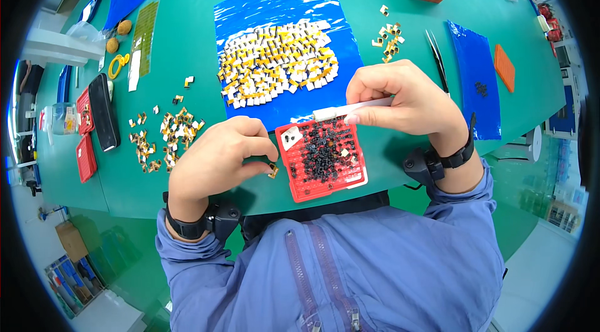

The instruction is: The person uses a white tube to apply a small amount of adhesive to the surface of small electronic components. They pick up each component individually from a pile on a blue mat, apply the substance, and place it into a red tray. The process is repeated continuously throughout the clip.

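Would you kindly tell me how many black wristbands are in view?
2: one black wristband at the wrist of the left hand, another at that of the right hand. Sleeves might hide more.

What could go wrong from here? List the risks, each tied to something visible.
The small gold-coloured piece sits at the very ends of the left hand's fingers, so it could slip. The white stick-like tool in the right hand reaches the red tray's far rim; a jolt might scatter the loose black parts. The tray lies near the table's near edge, so a bump might tip it off.
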The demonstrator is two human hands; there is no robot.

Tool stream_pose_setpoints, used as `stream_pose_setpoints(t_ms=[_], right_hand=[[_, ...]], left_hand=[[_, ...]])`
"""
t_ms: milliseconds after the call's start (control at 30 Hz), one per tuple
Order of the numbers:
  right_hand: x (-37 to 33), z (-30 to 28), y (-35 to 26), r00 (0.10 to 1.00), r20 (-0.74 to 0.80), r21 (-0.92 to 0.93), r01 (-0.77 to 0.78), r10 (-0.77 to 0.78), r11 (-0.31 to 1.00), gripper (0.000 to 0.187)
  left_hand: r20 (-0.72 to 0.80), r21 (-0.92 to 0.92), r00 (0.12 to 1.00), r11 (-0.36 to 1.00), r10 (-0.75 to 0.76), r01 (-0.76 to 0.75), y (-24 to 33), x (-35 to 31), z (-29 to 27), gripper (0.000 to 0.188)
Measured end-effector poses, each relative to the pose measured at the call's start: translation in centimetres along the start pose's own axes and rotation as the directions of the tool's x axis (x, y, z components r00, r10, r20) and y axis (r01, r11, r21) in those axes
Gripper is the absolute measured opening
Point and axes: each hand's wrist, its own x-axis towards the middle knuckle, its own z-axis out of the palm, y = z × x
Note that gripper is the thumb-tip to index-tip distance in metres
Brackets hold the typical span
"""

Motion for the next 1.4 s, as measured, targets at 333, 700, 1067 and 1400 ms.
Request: stream_pose_setpoints(t_ms=[333, 700, 1067, 1400], right_hand=[[0.0, 0.1, 0.1, 1.000, 0.002, 0.031, -0.021, 0.021, 0.999, 0.017], [0.0, 1.5, -0.4, 0.998, 0.041, 0.224, 0.029, -0.040, 0.974, 0.019], [0.2, 2.0, -0.8, 0.996, 0.074, 0.290, -0.075, 0.055, 0.954, 0.018], [0.3, 2.4, -0.2, 0.995, -0.049, 0.265, 0.092, -0.081, 0.960, 0.013]], left_hand=[[-0.039, -0.119, 0.999, 0.993, -0.021, 0.016, 0.6, -0.2, -0.1, 0.010], [-0.379, -0.761, 0.917, 0.604, -0.120, -0.235, 0.5, 1.1, 2.0, 0.004], [-0.324, -0.932, 0.937, 0.213, -0.131, -0.292, 0.2, 2.2, 3.4, 0.013], [-0.234, -0.966, 0.969, 0.132, -0.074, -0.223, -0.2, 2.2, 3.5, 0.011]])
